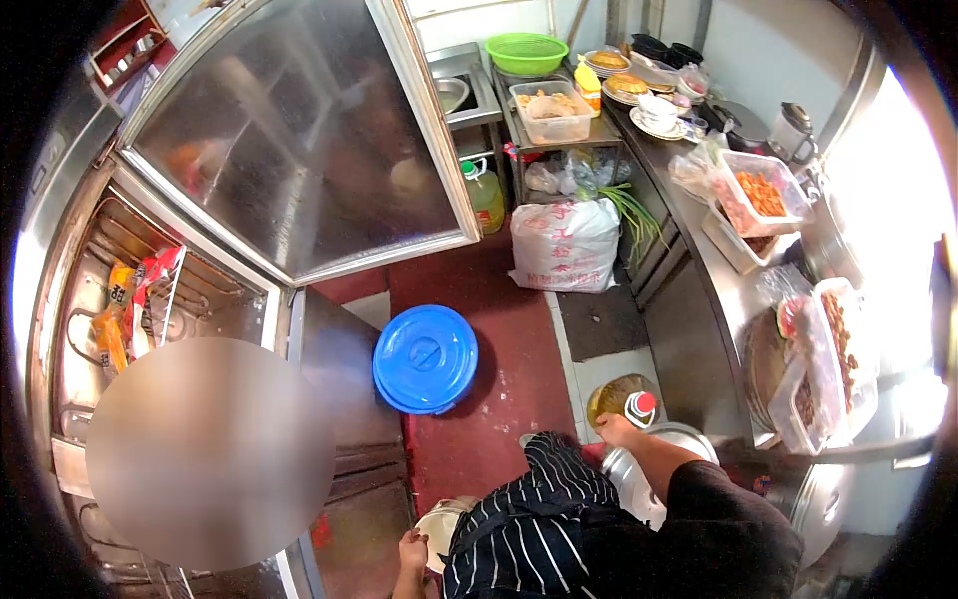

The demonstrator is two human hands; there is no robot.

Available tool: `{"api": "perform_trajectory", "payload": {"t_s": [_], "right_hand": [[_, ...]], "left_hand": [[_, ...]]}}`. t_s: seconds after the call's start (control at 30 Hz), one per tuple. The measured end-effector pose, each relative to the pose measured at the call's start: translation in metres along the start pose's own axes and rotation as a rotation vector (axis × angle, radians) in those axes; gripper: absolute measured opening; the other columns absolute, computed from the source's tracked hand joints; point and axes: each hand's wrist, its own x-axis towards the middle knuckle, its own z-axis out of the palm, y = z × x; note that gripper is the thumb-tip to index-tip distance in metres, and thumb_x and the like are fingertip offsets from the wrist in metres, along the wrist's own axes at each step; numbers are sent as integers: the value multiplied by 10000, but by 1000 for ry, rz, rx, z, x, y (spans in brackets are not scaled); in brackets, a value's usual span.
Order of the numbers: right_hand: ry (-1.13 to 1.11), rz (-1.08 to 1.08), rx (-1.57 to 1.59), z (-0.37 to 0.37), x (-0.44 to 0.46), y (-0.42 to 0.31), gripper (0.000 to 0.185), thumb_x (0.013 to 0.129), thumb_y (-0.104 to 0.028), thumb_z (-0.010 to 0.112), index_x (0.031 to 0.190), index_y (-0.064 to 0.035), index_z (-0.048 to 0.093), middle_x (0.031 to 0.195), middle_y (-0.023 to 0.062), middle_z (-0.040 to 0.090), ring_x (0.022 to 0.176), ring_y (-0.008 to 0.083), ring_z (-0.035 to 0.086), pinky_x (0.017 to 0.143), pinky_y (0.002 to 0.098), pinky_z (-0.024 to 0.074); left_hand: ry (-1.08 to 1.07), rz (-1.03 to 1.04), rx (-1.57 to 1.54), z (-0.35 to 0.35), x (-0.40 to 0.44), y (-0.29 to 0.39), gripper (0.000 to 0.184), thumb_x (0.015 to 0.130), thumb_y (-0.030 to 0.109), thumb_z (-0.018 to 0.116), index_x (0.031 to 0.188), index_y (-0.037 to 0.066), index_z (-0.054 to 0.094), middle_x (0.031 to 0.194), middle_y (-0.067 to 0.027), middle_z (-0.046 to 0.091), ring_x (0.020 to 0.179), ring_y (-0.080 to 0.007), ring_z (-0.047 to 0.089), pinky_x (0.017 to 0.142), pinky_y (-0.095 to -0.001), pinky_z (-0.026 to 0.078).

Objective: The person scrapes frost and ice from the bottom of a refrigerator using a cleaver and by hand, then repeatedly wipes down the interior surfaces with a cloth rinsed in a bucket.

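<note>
At the bottom of the head view, my left hand [412, 549] grips the rim of a whitish tub [439, 539], partly hidden by my striped apron. Lower right of centre, my right hand [617, 429] is closed at the near side of a clear oil jug [611, 391] with a red cap, low beside the steel counter. The jug holds yellowish liquid. Metal lids [689, 439] lie right by my right forearm. A blue lidded bucket [426, 357] stands on the red floor ahead.
To the left, a freezer door [299, 140] hangs open; orange and red packets [125, 309] lie inside. A blurred round patch hides part. Ahead stands a white sack [566, 245]. The right counter [689, 250] carries food tubs [763, 195], plates and a blender [793, 132].
</note>
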Motion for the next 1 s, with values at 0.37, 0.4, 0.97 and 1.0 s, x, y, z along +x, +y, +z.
{"api": "perform_trajectory", "payload": {"t_s": [0.37, 0.4, 0.97, 1.0], "right_hand": [[-35, -308, -146, -9, 152, 51, 200, 911, -224, 624, 1002, -53, 671, 813, 138, 663, 743, 262, 662, 671, 421, 523], [-50, -487, -140, 1, 182, 94, 173, 925, -210, 617, 983, -53, 664, 787, 131, 655, 708, 256, 646, 624, 418, 509], [-502, -80, -93, -3, 207, -137, 126, 1002, -234, 559, 1058, -136, 614, 829, 43, 647, 686, 173, 635, 541, 339, 512], [-540, -135, -124, 1, 212, -150, 111, 1003, -236, 563, 1041, -141, 609, 823, 32, 643, 686, 168, 637, 539, 330, 511]], "left_hand": [[43, -370, -179, 64, -6, -16, 383, 889, 157, 682, 1218, -35, 639, 1003, -161, 714, 915, -235, 673, 857, -336, 529], [94, -426, -260, 75, -12, -34, 383, 890, 176, 686, 1206, -35, 643, 1003, -174, 717, 923, -245, 682, 854, -334, 533], [261, -864, -109, 167, -180, -20, 439, 924, 364, 615, 1206, 31, 655, 1193, -257, 669, 1153, -402, 630, 982, -448, 502], [236, -836, -40, 176, -189, -25, 431, 922, 361, 613, 1198, 33, 660, 1184, -257, 672, 1152, -398, 633, 982, -448, 502]]}}
